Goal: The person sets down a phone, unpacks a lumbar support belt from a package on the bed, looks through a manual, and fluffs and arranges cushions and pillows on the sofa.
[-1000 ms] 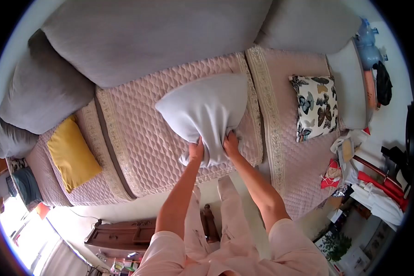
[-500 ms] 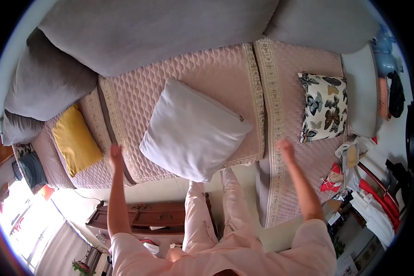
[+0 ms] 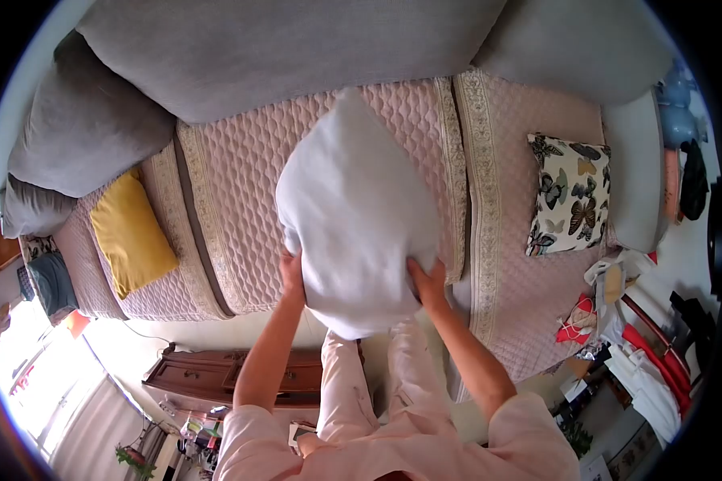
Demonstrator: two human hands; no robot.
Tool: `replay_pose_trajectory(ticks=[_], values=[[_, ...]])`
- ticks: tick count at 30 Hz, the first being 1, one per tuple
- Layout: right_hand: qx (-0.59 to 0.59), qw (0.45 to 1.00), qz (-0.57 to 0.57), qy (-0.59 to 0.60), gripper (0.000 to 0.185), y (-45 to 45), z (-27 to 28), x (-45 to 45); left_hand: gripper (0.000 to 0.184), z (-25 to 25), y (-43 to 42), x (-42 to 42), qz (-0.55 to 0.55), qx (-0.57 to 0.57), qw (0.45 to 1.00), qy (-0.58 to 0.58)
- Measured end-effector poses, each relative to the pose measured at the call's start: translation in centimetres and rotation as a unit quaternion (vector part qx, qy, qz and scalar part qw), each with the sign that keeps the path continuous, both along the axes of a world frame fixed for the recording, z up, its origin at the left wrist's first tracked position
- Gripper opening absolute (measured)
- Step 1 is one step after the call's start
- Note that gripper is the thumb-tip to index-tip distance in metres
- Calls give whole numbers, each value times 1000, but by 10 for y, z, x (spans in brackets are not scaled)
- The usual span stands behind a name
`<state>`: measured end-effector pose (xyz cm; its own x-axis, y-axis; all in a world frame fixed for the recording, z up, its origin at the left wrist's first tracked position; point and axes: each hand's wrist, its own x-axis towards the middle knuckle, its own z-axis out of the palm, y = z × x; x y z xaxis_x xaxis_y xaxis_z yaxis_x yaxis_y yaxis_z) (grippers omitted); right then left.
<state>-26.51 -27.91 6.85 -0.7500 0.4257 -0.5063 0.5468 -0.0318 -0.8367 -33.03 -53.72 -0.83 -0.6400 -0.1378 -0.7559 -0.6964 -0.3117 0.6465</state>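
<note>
A light grey-white pillow point(image 3: 357, 200) is in front of me over the pink quilted sofa cover point(image 3: 241, 208), one corner pointing toward the backrest. My left hand point(image 3: 292, 272) grips its left side near the lower edge. On the opposite side my right hand point(image 3: 427, 282) presses in, thumb over the fabric. Both hands are closed on the pillow, and some fingers are hidden behind it. The pillow's near end overhangs the seat edge, above my legs.
To the left lies a yellow pillow point(image 3: 133, 234); to the right, a butterfly-print pillow point(image 3: 570, 195). Large grey back cushions point(image 3: 289, 52) line the far side. A brown wooden cabinet point(image 3: 196, 373) stands behind me to the left. Clothes and bags point(image 3: 646, 345) pile up at right.
Both hands came inward from wide apart and took hold of the pillow's sides. The pillow has turned, so a corner now points to the backrest, and its sides are squeezed narrower.
</note>
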Motion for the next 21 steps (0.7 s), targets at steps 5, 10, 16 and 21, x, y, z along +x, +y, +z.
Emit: replay_pose_trajectory(ticks=[5, 10, 16, 21], values=[[73, 996, -57, -19, 21, 0, 20, 110, 45, 107, 9, -122, -87, -217, 956, 175], [76, 943, 323, 32, 14, 89, -108, 214, 51, -7, -85, -121, -193, -307, 901, 239], [364, 926, 95, -36, 31, 300, -119, -2, 62, -71, -276, -4, 57, -255, 965, -31], [260, 891, 283, -242, 42, 30, -167, -44, 60, -57, -47, 22, -140, -192, 947, -215]])
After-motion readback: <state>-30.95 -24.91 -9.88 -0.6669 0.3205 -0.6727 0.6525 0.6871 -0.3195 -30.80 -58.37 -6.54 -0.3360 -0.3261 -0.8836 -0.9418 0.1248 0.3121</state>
